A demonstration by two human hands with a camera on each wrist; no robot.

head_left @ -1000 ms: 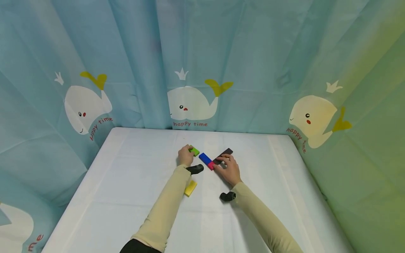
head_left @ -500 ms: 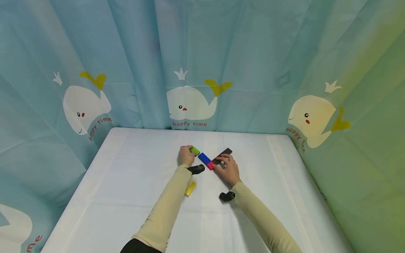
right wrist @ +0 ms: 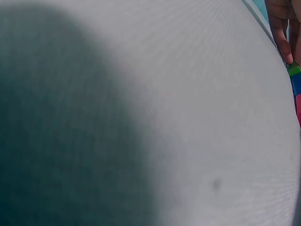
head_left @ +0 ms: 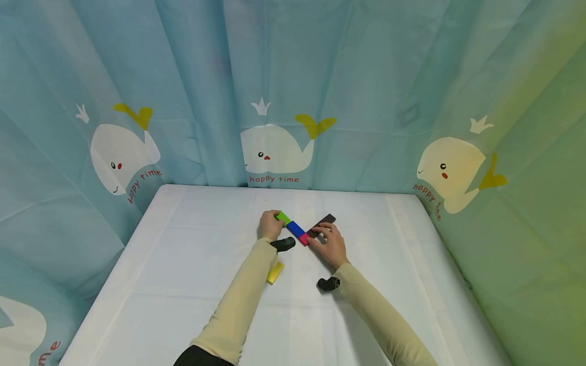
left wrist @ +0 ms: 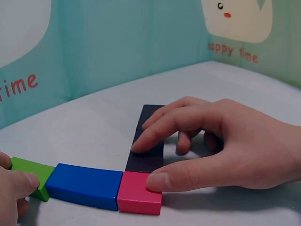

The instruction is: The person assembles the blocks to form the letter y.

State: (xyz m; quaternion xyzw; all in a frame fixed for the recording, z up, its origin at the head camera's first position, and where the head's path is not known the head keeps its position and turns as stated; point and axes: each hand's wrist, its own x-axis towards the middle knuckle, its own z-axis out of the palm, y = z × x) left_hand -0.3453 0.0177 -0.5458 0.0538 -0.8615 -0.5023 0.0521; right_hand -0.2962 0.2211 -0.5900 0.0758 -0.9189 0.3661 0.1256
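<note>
My left hand (head_left: pixel 270 225) pinches a green block (left wrist: pixel 35 170) between thumb and fingers at the far end of a slanting row. Touching the green block in the left wrist view is a blue block (left wrist: pixel 84 183), followed by a pink block (left wrist: pixel 134 186). Dark blocks (left wrist: pixel 144 162), with a seam between them, run off from the pink one at an angle. My right hand (head_left: pixel 332 246) rests its thumb on the pink block and a fingertip on the dark piece. In the right wrist view the hand and blocks show only at the edge.
A yellow block (head_left: pixel 276 272) lies beside the left forearm, partly covered by the sleeve. The white table (head_left: pixel 183 244) meets a blue-green curtain (head_left: pixel 366 101) with whale prints at its far edge. Black wrist cameras (head_left: pixel 328 284) stick out from both wrists.
My left hand has slid the green block slightly right and nearer, and the gap between it and the blue block has closed. The right hand stays nearly still.
</note>
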